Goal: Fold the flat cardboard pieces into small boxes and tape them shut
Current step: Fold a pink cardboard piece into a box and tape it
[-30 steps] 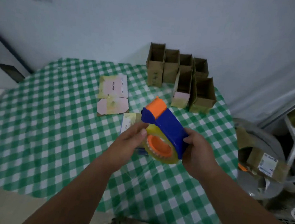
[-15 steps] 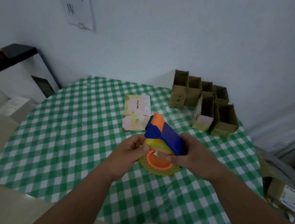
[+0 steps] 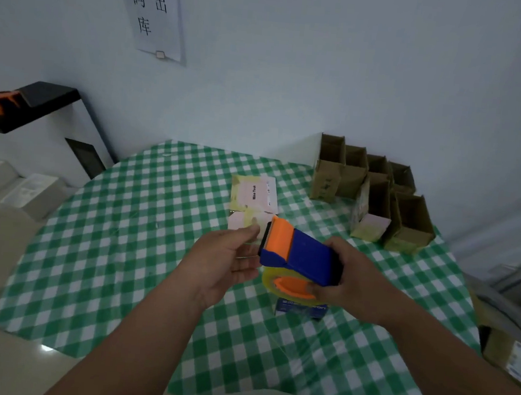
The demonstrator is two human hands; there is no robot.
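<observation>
Nearest the camera, two bare forearms reach in over the near edge of the table [image 3: 116,247], which is covered in a green-and-white checked cloth. The right hand [image 3: 358,284] wraps its fingers around the blue-and-orange tape dispenser [image 3: 298,257] and holds it above the cloth, the roll of clear tape [image 3: 277,282] hanging at its underside. The left hand [image 3: 225,263] sits just beside the dispenser's orange front end, palm turned up and fingers loosely extended; its fingertips are at a faint strip of tape there (whether they actually pinch it cannot be told). Directly under the dispenser, a small blue box [image 3: 301,308] rests on the cloth.

Farther on, around the middle of the table, lie the flat cardboard pieces [image 3: 254,196], pale pink and yellow, one partly overlapping the other. Toward the far right corner stands a cluster of folded boxes [image 3: 373,191], brown card with open tops, packed touching one another.

Beyond the far edge, a sheet of paper with printed characters [image 3: 151,11] hangs on the pale wall, and a black shelf [image 3: 34,102] juts out at the left.
</observation>
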